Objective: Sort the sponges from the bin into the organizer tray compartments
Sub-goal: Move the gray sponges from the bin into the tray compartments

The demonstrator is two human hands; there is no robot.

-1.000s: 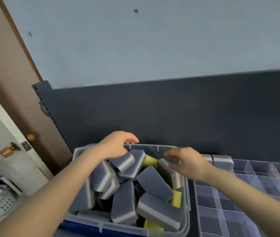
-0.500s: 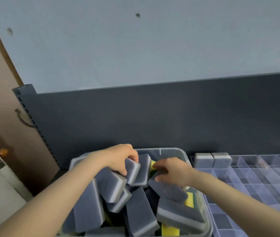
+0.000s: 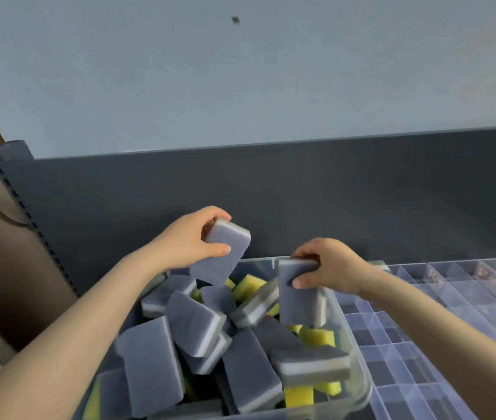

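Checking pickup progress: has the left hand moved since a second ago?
Yes. The left hand has risen from among the sponges to above the bin's far rim, lifting a gray sponge clear of the pile.

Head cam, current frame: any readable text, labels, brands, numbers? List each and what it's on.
None readable.
The grey sponge in the left hand and the one in the right hand: plain faces, no print.
Sponges in the clear bin: no visible marks.
Organizer tray: no labels visible; small brownish specks in the far compartments are too blurred to tell.
Dark back panel and wall: blank.
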